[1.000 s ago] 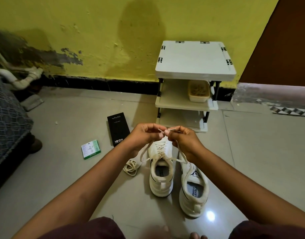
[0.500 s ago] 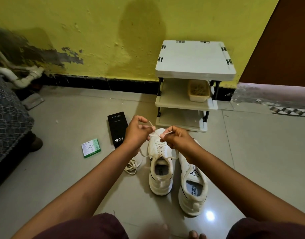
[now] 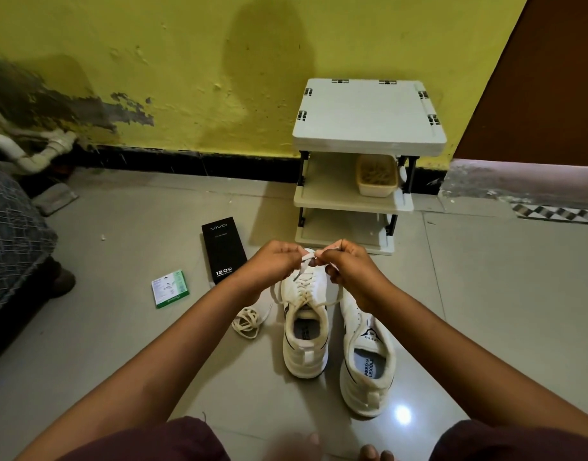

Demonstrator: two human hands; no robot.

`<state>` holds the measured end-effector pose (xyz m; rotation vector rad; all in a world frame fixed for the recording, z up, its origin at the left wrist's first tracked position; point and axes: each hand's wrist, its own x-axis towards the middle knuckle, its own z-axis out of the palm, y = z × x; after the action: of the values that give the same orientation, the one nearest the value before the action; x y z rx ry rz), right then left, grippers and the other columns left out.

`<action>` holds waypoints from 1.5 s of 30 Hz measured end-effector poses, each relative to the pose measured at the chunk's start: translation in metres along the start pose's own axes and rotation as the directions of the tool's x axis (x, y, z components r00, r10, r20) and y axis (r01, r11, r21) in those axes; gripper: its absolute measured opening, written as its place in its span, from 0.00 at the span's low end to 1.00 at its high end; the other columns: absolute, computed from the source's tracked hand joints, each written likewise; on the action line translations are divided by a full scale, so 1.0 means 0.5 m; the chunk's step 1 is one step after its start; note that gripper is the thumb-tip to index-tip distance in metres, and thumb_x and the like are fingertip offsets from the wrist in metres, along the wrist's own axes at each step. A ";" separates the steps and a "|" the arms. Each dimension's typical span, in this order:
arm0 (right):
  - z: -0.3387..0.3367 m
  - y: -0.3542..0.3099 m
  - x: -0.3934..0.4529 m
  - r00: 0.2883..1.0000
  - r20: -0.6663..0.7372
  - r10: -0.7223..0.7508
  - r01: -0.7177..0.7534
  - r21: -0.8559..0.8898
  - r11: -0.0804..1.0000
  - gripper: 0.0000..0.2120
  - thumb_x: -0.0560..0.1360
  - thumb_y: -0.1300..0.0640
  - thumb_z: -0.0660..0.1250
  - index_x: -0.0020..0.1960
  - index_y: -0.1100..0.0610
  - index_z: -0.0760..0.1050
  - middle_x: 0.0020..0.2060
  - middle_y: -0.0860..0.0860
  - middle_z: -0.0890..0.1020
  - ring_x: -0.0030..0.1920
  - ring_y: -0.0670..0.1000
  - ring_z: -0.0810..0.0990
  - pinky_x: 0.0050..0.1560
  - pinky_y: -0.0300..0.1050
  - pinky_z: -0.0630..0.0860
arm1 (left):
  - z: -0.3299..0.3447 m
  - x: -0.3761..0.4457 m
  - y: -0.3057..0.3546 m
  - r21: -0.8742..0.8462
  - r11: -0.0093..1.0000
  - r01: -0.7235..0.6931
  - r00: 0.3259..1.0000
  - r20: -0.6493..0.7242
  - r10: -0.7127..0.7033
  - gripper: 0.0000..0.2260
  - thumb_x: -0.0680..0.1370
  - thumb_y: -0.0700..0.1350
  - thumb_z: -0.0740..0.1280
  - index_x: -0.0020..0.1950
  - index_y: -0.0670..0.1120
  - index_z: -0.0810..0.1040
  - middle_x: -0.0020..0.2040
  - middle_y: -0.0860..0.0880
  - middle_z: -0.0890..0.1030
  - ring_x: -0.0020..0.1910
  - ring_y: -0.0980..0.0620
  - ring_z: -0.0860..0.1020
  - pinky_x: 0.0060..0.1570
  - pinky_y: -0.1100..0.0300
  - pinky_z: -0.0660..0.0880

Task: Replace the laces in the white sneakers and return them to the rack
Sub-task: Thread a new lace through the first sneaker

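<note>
Head view: your left hand (image 3: 272,266) and right hand (image 3: 349,271) each pinch an end of the lace (image 3: 332,299), fingers curled, meeting just above the toe of the left sneaker (image 3: 304,322). That sneaker stands on the floor (image 3: 485,294) just beside the right sneaker (image 3: 367,357). A loose lace (image 3: 247,322) lies coiled to their left. The white rack (image 3: 369,118) stands beyond against the wall.
</note>
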<state>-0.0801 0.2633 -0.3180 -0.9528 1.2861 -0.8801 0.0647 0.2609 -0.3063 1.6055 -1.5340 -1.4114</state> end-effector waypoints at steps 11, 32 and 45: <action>0.000 0.008 0.008 0.994 0.038 0.102 -0.104 0.063 0.993 0.12 0.76 0.66 0.61 0.35 0.57 0.66 0.31 0.53 0.73 0.28 0.47 0.64 0.30 0.38 0.59 | 0.009 0.000 -0.016 0.137 0.954 -0.268 0.951 -0.123 0.285 0.08 0.73 0.38 0.71 0.48 0.49 0.80 0.44 0.48 0.83 0.45 0.55 0.80 0.47 0.64 0.76; -0.068 0.067 0.075 0.952 0.278 -0.129 0.306 -0.855 0.419 0.12 0.73 0.45 0.68 0.49 0.53 0.78 0.41 0.48 0.79 0.46 0.50 0.76 0.40 0.43 0.69 | -0.059 0.036 -0.106 0.651 0.730 -0.207 0.961 -0.002 0.275 0.08 0.75 0.51 0.69 0.48 0.48 0.81 0.38 0.54 0.74 0.40 0.55 0.75 0.39 0.64 0.68; -0.122 0.134 0.077 0.996 0.063 0.069 0.043 -0.965 0.260 0.10 0.74 0.53 0.63 0.35 0.55 0.73 0.35 0.51 0.75 0.42 0.54 0.74 0.36 0.40 0.65 | -0.093 0.035 -0.229 0.864 0.473 0.175 0.979 -0.103 -0.174 0.03 0.74 0.48 0.67 0.44 0.50 0.79 0.49 0.49 0.80 0.53 0.48 0.76 0.44 0.60 0.68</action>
<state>-0.1373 0.2477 -0.3968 -1.9260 1.7562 0.1638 0.1495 0.2586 -0.3977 2.3770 -2.3563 -0.6429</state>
